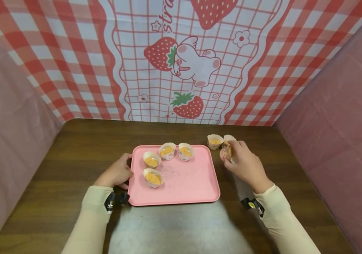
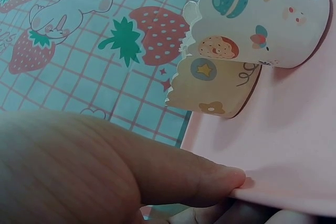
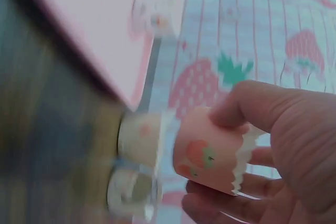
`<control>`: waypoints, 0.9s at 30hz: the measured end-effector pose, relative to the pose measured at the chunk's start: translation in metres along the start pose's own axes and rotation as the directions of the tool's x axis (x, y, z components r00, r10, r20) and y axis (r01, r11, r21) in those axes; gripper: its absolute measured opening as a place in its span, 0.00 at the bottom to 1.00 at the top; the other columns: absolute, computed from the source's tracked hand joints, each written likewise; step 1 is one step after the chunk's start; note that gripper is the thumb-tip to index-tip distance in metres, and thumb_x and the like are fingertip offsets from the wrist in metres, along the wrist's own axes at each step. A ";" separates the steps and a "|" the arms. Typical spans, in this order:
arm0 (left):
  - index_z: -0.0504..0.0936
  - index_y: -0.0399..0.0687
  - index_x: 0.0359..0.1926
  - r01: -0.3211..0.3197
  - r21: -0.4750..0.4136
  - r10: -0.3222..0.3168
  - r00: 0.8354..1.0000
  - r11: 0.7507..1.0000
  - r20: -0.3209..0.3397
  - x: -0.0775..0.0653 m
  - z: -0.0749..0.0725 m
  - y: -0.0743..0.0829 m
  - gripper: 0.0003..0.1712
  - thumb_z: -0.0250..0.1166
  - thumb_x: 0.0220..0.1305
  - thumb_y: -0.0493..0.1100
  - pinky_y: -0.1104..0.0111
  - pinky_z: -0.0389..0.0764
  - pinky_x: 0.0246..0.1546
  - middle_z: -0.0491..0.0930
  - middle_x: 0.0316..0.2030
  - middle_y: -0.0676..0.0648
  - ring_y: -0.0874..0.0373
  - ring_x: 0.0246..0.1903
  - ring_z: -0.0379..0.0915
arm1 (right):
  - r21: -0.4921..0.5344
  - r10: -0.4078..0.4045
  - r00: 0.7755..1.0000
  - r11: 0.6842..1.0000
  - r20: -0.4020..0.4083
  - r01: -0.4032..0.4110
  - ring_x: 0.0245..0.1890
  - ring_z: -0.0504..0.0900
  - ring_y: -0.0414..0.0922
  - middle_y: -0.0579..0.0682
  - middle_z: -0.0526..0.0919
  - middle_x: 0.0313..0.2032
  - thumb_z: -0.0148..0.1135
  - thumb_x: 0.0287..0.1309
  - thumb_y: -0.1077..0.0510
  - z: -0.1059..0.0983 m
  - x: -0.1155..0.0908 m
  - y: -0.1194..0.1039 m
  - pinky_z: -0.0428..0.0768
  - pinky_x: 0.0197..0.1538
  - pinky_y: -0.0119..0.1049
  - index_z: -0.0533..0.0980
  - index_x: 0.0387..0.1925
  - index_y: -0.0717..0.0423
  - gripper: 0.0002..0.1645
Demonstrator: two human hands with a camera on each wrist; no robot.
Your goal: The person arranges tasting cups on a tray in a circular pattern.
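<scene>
My left hand [image 1: 117, 172] grips the left rim of a pink tray [image 1: 187, 187]; in the left wrist view the thumb [image 2: 205, 182] lies on the rim with the other fingers below it. Four white paper baking cups with yellow-orange cake inside stand on the tray, one of them a cupcake [image 1: 153, 178] at the left front. My right hand [image 1: 246, 164] holds a pink cupcake [image 3: 210, 150] in a scalloped paper cup with a fruit print, thumb on one side and fingers on the other. It is right of the tray, tilted, above the table.
Two more cupcakes, a near-white one [image 1: 215, 141] and one partly behind my right hand [image 1: 229, 139], stand on the brown wooden table [image 1: 82, 148] beyond the tray's back right corner. A strawberry-print cloth [image 1: 187, 63] hangs behind, with pink cloth walls [image 1: 336, 88] at both sides.
</scene>
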State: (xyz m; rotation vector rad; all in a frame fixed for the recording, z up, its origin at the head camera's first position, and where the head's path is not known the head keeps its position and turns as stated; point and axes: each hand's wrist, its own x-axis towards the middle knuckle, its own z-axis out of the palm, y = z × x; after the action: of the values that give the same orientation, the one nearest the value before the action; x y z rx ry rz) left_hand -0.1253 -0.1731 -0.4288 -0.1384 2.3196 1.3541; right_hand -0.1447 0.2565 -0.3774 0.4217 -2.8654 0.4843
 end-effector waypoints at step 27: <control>0.53 0.40 0.78 -0.018 0.000 0.018 1.000 1.000 -0.003 0.002 0.000 0.001 0.43 0.58 0.64 0.28 0.58 0.88 0.25 0.74 0.45 0.30 0.45 0.33 0.82 | 0.026 -0.105 0.994 0.994 -0.009 0.105 0.38 0.83 0.50 0.55 0.76 0.55 0.78 0.51 0.51 0.038 -0.009 -0.061 0.85 0.34 0.53 0.73 0.64 0.58 0.41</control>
State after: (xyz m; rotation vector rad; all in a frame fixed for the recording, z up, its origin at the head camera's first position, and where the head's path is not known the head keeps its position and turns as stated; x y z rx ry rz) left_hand -0.1270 -0.1724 -0.4288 -0.1203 2.3290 1.3635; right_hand -0.1233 0.1900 -0.3975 0.5703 -2.8148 0.5036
